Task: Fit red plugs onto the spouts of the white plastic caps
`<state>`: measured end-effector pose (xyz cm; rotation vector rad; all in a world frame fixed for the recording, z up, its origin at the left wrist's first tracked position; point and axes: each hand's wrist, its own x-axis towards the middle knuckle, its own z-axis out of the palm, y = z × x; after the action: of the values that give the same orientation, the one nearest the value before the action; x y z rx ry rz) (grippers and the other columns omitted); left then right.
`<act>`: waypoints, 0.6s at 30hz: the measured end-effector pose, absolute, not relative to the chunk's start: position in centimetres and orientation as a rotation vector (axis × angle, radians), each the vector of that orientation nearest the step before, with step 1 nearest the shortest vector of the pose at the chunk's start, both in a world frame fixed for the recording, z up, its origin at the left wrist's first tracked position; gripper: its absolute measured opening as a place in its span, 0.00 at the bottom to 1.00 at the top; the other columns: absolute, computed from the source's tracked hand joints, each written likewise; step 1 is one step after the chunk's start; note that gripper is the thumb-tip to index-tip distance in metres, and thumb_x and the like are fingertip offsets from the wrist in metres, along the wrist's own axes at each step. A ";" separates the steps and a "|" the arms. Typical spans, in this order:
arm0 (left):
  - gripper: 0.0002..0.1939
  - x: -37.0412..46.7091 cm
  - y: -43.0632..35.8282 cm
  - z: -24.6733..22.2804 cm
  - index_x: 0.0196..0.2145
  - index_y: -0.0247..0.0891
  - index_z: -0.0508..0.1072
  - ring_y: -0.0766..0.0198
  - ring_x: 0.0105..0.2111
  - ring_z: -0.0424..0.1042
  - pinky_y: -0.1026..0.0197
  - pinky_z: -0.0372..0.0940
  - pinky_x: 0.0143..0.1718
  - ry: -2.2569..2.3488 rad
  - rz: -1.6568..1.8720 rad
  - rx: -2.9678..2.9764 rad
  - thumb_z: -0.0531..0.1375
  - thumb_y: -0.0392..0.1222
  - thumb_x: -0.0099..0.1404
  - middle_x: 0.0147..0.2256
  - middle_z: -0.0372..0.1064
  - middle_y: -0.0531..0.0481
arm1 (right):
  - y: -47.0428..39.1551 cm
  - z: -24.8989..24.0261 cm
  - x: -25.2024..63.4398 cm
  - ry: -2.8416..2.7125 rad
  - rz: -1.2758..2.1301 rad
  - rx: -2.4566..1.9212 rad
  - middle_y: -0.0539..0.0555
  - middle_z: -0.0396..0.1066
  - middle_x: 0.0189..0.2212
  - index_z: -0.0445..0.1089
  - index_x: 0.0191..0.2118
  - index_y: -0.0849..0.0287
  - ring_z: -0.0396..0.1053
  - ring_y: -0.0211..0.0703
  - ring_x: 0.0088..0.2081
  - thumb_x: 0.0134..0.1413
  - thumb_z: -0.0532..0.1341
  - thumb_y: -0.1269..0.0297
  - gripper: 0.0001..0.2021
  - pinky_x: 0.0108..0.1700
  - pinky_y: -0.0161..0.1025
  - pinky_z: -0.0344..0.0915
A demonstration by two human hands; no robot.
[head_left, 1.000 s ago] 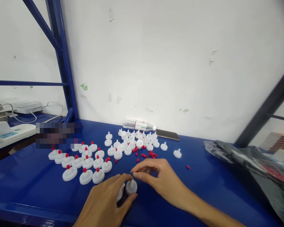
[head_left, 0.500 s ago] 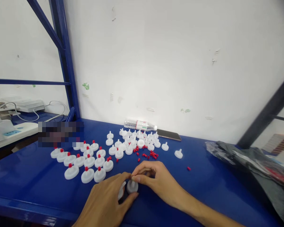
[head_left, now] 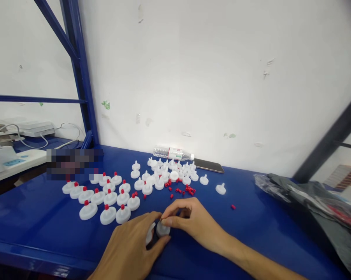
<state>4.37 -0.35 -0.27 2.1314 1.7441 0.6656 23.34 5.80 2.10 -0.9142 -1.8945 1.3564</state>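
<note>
At the front of the blue table, my left hand (head_left: 131,245) curves round a white round nozzle piece (head_left: 163,228), its thumb at the base. A second white piece (head_left: 149,234) is partly hidden in that palm. My right hand (head_left: 190,219) pinches at the top of the first piece's stem; what its fingertips cover is hidden. To the left stand several white pieces with red caps (head_left: 107,214). Beyond the hands lie several uncapped white pieces (head_left: 159,184) and loose small red caps (head_left: 190,189).
A clear bottle (head_left: 174,154) and a dark phone (head_left: 209,165) lie against the wall. One red cap (head_left: 233,207) and a white piece (head_left: 221,189) lie right of centre. Grey plastic bags (head_left: 298,198) cover the right side; a white power strip (head_left: 20,161) is at left.
Both hands keep nearly the same pose, with the right fingertips shifted very slightly at the stem. The view has tilted a little; the other pieces have not moved.
</note>
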 end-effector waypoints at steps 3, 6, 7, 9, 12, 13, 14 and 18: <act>0.12 4.3 -0.3 -0.2 0.47 0.48 0.77 0.58 0.40 0.79 0.61 0.63 0.38 1.735 0.694 2.160 0.59 0.47 0.68 0.40 0.81 0.54 | 5.7 2.4 23.6 -1.946 1.315 -0.906 0.51 0.81 0.33 0.82 0.35 0.58 0.73 0.40 0.32 0.55 0.71 0.53 0.12 0.34 0.35 0.63; 0.11 4.3 -0.2 -0.4 0.47 0.50 0.77 0.57 0.40 0.80 0.61 0.65 0.38 1.754 0.692 2.175 0.59 0.47 0.68 0.40 0.81 0.55 | 5.6 2.6 23.7 -2.035 1.195 -0.904 0.50 0.81 0.33 0.81 0.36 0.57 0.74 0.39 0.33 0.59 0.69 0.54 0.11 0.34 0.34 0.63; 0.11 4.3 -0.2 -0.5 0.47 0.51 0.76 0.57 0.41 0.80 0.61 0.66 0.38 1.762 0.705 2.184 0.60 0.47 0.67 0.41 0.81 0.55 | 5.7 2.7 23.7 -2.067 1.164 -0.901 0.50 0.81 0.33 0.81 0.37 0.56 0.74 0.40 0.33 0.60 0.68 0.54 0.10 0.34 0.34 0.63; 0.16 4.4 -0.5 -0.7 0.51 0.51 0.73 0.56 0.40 0.81 0.61 0.68 0.39 1.797 0.787 2.192 0.62 0.48 0.65 0.41 0.81 0.55 | 5.9 3.1 24.0 -2.112 1.135 -0.896 0.49 0.82 0.35 0.82 0.40 0.54 0.74 0.40 0.34 0.58 0.70 0.55 0.09 0.34 0.34 0.63; 0.24 4.7 -1.2 -0.8 0.59 0.48 0.61 0.57 0.33 0.80 0.60 0.68 0.35 1.844 0.994 2.163 0.59 0.50 0.67 0.37 0.78 0.54 | 6.8 4.2 25.2 -2.141 0.978 -0.939 0.49 0.82 0.37 0.80 0.46 0.51 0.75 0.41 0.35 0.57 0.70 0.56 0.12 0.35 0.34 0.65; 0.23 4.8 -1.4 -0.7 0.60 0.48 0.57 0.59 0.31 0.78 0.59 0.68 0.34 1.831 1.051 2.158 0.56 0.49 0.69 0.37 0.76 0.53 | 7.3 4.7 25.8 -2.158 0.837 -0.992 0.49 0.81 0.37 0.80 0.46 0.51 0.76 0.41 0.35 0.60 0.68 0.55 0.11 0.36 0.35 0.65; 0.21 4.9 -1.7 -0.5 0.60 0.47 0.54 0.60 0.30 0.77 0.59 0.68 0.34 1.811 1.104 2.155 0.51 0.47 0.71 0.38 0.74 0.52 | 7.7 5.1 26.5 -2.178 0.665 -1.062 0.49 0.81 0.37 0.80 0.46 0.52 0.76 0.42 0.36 0.64 0.64 0.55 0.11 0.37 0.36 0.65; 0.17 5.0 -2.3 0.0 0.60 0.46 0.51 0.62 0.33 0.76 0.58 0.69 0.36 1.744 1.213 2.096 0.42 0.43 0.76 0.41 0.72 0.49 | 9.4 6.4 29.1 -2.237 0.199 -1.358 0.53 0.81 0.39 0.79 0.43 0.54 0.76 0.47 0.38 0.69 0.58 0.56 0.13 0.39 0.41 0.65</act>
<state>4.98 -2.26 -0.03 2.0956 1.7436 1.2127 29.14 9.45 6.43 -1.3585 -2.2365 0.1992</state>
